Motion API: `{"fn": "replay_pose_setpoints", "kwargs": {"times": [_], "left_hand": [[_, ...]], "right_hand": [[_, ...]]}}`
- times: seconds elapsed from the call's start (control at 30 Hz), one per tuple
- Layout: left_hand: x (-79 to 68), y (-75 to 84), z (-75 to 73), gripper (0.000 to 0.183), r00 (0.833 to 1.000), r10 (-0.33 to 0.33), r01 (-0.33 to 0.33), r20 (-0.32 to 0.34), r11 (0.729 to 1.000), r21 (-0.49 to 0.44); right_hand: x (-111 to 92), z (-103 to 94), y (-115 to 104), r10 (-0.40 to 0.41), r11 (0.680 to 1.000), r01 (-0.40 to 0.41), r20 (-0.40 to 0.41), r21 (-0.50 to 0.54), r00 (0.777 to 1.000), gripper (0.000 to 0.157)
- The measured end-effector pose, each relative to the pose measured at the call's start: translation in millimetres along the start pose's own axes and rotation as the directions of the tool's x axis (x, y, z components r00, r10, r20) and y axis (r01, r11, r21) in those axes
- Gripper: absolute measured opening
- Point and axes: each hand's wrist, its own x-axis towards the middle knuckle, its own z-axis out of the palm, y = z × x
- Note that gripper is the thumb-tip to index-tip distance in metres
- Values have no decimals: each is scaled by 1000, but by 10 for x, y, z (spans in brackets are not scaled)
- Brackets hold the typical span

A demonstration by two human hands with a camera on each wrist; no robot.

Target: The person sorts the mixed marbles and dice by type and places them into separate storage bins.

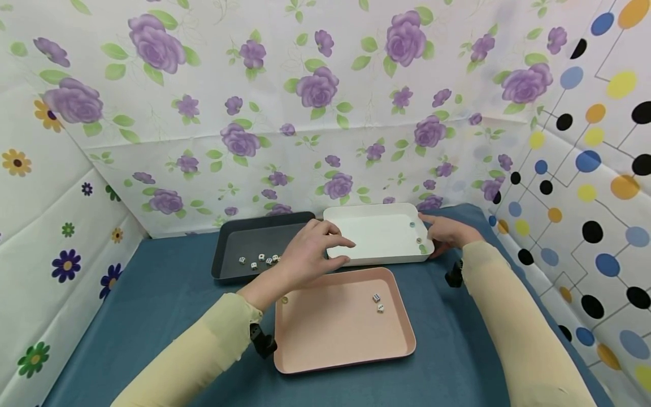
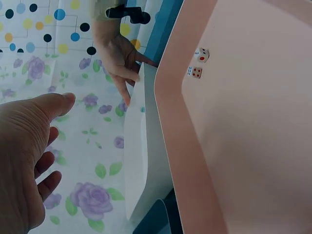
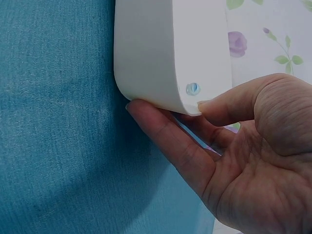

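A shallow white tray (image 1: 373, 232) stands at the back, with a few small glass marbles (image 1: 412, 224) at its right end. That end is pinched by my right hand (image 1: 447, 233), thumb (image 3: 219, 111) at the rim and fingers (image 3: 168, 139) against the outer wall. My left hand (image 1: 312, 249) hovers by the white tray's left end, fingers loosely bent around nothing. Nearer me lies a pink tray (image 1: 338, 328) with two dice (image 1: 378, 303) towards its right side and a yellowish marble (image 1: 285, 300) at its left edge.
Left of the white tray, a dark grey tray (image 1: 244, 237) holds several white dice (image 1: 254, 265), partly hidden behind my left hand. All three trays stand on a blue cloth (image 1: 173, 299). A floral sheet (image 1: 285, 113) rises behind, and patterned sheets hang at both sides.
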Motion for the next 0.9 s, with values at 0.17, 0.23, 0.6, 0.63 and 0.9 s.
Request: {"fn": "replay_pose_setpoints", "kwargs": {"times": [0.17,0.23,0.6,0.63,0.9], "left_hand": [[18,65,-6,27,1000,23,-23,0,1000,-12],[28,90,1,26,999,41,-41,-6,999,-18],[72,258,112,24,995,96,-96,32,995,-5],[74,274,130,24,994,103,-103,41,995,-5],[95,387,256,24,987,126,-129,99,991,23]], "right_hand": [[12,-2,5,0,1000,-1,3,10,1000,86],[15,-3,5,0,1000,0,3,12,1000,87],[-7,-6,-9,5,1000,-5,9,4,1000,87],[-7,-7,-9,6,1000,-6,11,3,1000,87],[-16,-6,-15,4,1000,-4,9,-6,1000,87]]}}
